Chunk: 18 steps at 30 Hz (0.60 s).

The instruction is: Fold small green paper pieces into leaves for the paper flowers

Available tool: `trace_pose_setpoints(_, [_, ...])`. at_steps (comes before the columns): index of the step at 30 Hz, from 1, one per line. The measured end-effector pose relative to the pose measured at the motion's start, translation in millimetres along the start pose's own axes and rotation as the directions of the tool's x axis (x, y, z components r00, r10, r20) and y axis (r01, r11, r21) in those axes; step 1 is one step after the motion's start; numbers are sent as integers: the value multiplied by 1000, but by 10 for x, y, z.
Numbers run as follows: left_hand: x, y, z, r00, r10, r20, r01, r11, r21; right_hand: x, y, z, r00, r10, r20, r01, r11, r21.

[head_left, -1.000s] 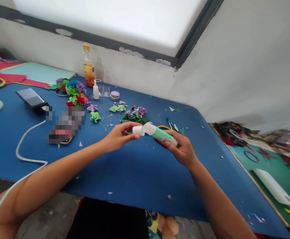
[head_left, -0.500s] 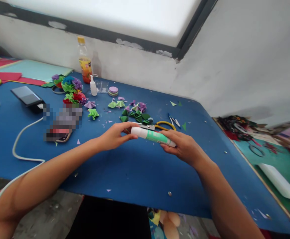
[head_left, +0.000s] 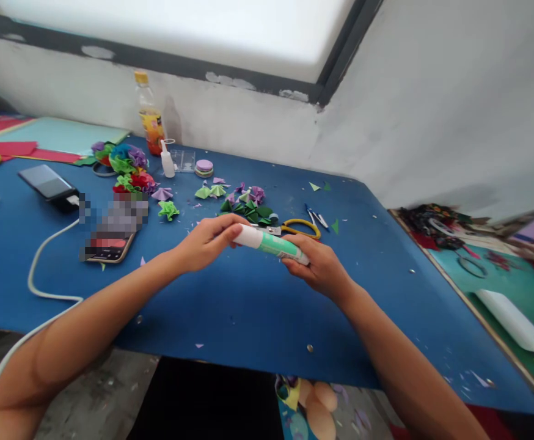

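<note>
I hold a green and white glue stick (head_left: 271, 243) level above the blue table (head_left: 248, 305). My left hand (head_left: 205, 241) pinches its white cap end, fingers closed round it. My right hand (head_left: 317, 266) grips the green body from the other end. Just behind the stick lie yellow-handled scissors (head_left: 297, 227) and a heap of folded green and purple paper pieces (head_left: 248, 205).
Further back are colourful paper flowers (head_left: 127, 165), a small white bottle (head_left: 167, 162), a drink bottle (head_left: 149, 116), a stack of paper circles (head_left: 203, 168), a phone (head_left: 47, 182) and a white cable (head_left: 42, 269). A second table (head_left: 500, 287) stands at the right.
The cap, held apart from the stick a second ago, now sits on its end. Both hands have stayed close together over the table.
</note>
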State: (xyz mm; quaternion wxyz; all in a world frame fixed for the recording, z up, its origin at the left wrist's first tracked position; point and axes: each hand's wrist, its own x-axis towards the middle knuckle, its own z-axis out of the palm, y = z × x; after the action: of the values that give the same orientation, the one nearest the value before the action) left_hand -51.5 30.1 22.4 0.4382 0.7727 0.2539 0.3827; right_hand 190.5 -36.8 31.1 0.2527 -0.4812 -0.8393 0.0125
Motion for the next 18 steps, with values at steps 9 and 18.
trace_pose_setpoints(9, [69,-46,-111,912,-80,-401,50,995,-86,-12,-99,-51,989,41,-142,-33,998,60])
trace_pose_setpoints(18, [37,-44,-63,967,-22,-252,-39,971,-236,10,-147,-42,988,127,-85,-109,976,189])
